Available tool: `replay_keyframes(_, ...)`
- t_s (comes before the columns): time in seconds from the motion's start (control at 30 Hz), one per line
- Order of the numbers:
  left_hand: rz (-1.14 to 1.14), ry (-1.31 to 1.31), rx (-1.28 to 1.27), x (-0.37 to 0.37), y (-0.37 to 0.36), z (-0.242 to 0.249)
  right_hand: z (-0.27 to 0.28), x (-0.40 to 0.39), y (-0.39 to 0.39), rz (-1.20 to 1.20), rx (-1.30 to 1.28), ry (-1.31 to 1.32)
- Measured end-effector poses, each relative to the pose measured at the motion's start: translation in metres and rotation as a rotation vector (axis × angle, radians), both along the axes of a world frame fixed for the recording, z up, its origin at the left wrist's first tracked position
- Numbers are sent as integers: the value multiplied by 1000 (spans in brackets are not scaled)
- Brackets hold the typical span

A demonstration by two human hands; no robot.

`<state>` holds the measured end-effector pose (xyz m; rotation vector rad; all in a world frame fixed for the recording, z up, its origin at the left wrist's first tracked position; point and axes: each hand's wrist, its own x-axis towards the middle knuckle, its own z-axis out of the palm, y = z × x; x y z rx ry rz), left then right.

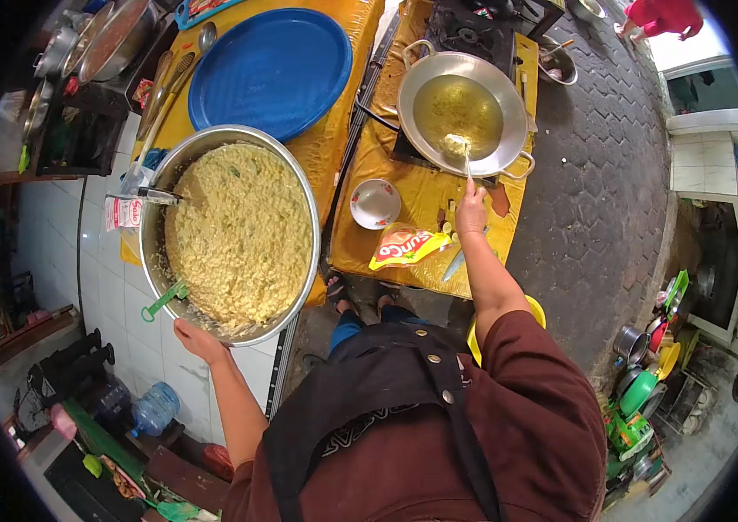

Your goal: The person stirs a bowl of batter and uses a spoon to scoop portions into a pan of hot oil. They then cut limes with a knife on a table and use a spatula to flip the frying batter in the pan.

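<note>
Head view: right fingers (471,195) grip a slim utensil (467,159), left fingers (188,334) a round, shiny metal basin (154,257).

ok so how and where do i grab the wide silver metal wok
Probably best by both metal loop handles, coming from outside at each side: they jut out opposite each other, and the wide silver metal wok holds yellowish liquid that could spill if tipped.
</note>
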<state>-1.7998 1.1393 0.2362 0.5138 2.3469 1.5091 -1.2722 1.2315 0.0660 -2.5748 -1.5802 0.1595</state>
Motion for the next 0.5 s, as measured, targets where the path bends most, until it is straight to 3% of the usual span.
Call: replay_keyframes(0.5,-9,-61,15,-1,1,2,7,-7,1,-8,129,87)
